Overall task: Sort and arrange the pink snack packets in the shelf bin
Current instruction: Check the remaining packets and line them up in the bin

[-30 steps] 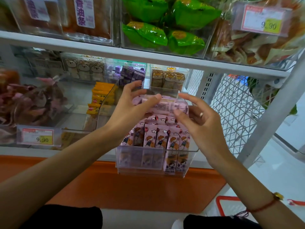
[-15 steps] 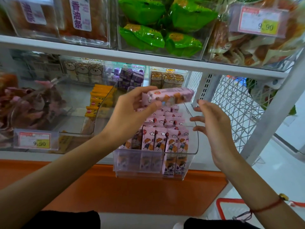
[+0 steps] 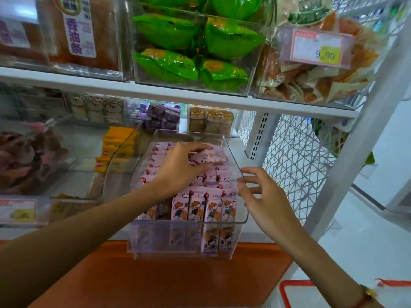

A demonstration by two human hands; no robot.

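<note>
While clear bin [image 3: 241, 174] holds upright pink packets [image 3: 195, 206] | left hand [image 3: 178, 172] grips one packet [image 3: 214, 155] | right hand [image 3: 264, 196] loose, fingers apart

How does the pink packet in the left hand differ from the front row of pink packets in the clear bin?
The held packet lies sideways, gripped by the left hand above the rear of the bin; the front-row packets stand upright, untouched. The held one is alone; the front-row ones are packed side by side. Both share pink wrapping with cloud marks.

Bare forearms, gold wristband [image 3: 368, 293]
</note>
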